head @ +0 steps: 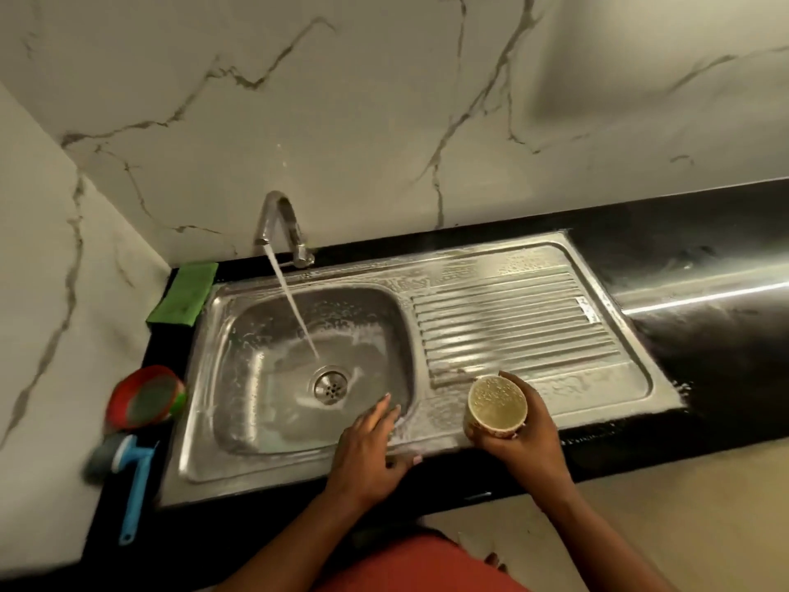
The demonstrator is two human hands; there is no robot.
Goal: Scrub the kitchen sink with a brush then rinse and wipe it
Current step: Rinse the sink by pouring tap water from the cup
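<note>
Water (294, 309) runs in a slanted stream from the tap (279, 215) at the back of the sink (277, 474) and lands in the basin just behind the drain (331, 384). The steel sink is set into a black counter (704, 335), basin on the left and ribbed drainboard (512, 322) on the right. A white soapy film lies over the rim, the basin walls and the flat parts of the drainboard, and white flecks dot the counter off the sink's right front corner.

The left hand (367, 446) holds nothing. Its fingers are straight and slightly spread, reaching over the basin's front right corner, with the thumb out along the front rim. The right hand (529, 437) grips a pale cup (497, 405), fingers wrapped round its side. The cup is upright over the front edge of the drainboard, and its contents look wet and speckled.

The brush (128, 476), with a blue handle and a blurred grey head, lies on the counter left of the sink's front corner, well apart from both hands. Just behind it sits a red round holder (145, 397) with a green edge. A green sponge (183, 294) lies at the back left corner, beside the rim. Veined marble wall (384, 100) rises behind and to the left.
</note>
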